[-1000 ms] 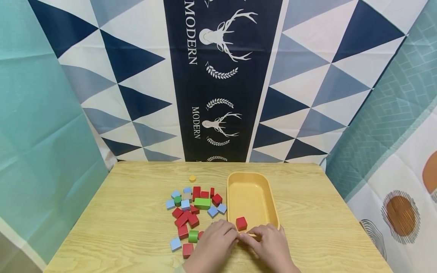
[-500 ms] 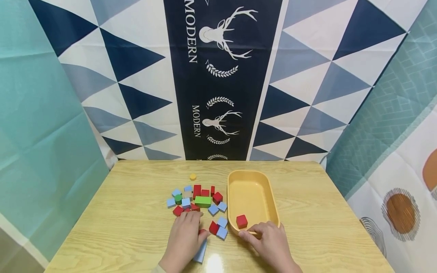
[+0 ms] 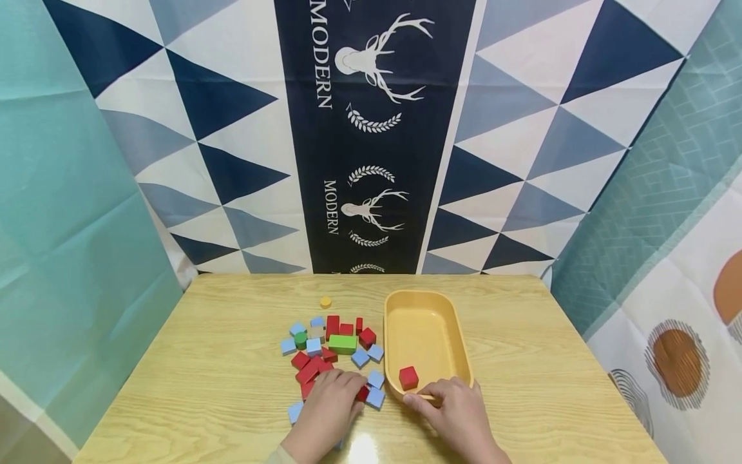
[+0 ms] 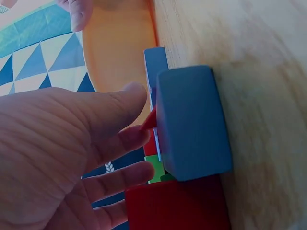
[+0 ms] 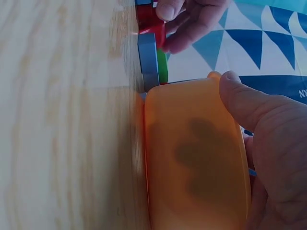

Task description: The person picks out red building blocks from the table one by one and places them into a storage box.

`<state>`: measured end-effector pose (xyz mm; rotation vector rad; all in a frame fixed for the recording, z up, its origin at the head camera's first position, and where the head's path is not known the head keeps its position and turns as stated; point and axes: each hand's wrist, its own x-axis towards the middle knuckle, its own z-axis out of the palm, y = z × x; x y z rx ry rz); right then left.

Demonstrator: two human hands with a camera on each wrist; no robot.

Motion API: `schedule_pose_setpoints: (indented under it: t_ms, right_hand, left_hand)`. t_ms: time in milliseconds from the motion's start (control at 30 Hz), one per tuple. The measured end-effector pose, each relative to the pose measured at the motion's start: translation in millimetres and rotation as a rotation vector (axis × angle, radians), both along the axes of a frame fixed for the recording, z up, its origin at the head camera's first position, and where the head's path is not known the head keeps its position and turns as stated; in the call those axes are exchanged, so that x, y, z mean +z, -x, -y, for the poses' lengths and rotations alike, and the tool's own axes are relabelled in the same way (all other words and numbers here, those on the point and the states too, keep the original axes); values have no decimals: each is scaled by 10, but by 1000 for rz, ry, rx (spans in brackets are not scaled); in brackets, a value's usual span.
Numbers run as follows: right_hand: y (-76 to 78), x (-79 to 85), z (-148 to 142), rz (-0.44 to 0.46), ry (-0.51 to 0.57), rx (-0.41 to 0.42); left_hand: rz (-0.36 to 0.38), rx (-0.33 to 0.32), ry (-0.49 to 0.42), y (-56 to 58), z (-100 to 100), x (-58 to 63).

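My left hand [image 3: 327, 406] is low over the near part of a block pile, fingers loosely spread. Its thumb and index tips are beside a red block [image 3: 362, 393], which shows between them in the right wrist view; contact is unclear. Two light blue blocks [image 3: 375, 398] lie right of that one. A blue block [image 4: 194, 124] and a red block [image 4: 177, 203] loom close in the left wrist view. My right hand [image 3: 455, 412] grips the near rim of a yellow-orange plastic tray [image 3: 426, 335]. Inside the tray sits a red cube [image 3: 408, 377], near its front left corner.
Farther back in the pile are a green rectangular block [image 3: 343, 345], a green cylinder [image 3: 300, 340] and several red and blue blocks. A small yellow disc [image 3: 326, 301] lies behind them. Patterned cloth [image 3: 371, 161] hangs beyond the wooden table [image 3: 510, 348].
My left hand went left from the tray's front edge to the blocks, then shifted slightly right towards the red block by the blue ones. The right hand stays on the rim.
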<state>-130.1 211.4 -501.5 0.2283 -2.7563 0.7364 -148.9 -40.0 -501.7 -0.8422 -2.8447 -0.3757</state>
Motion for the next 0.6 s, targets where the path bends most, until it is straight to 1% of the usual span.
schedule_pose_setpoints:
  t_ms: [67,233,467,600]
  right_hand:
    - [-1,-11,-3,-5,0,1]
    - [10,-27,-8,-12,-4,3]
    - [11,-32,-6,-7,-8,0]
    - [14,-23,-2,-3,-9,0]
  left_hand:
    - [-4,-3,12,10,-2,-5]
    - [13,-10,41,13,-28,-6]
    - [-8,-19,48,-4,-35,-20]
    - [21,-16,61,-7,-31,-12]
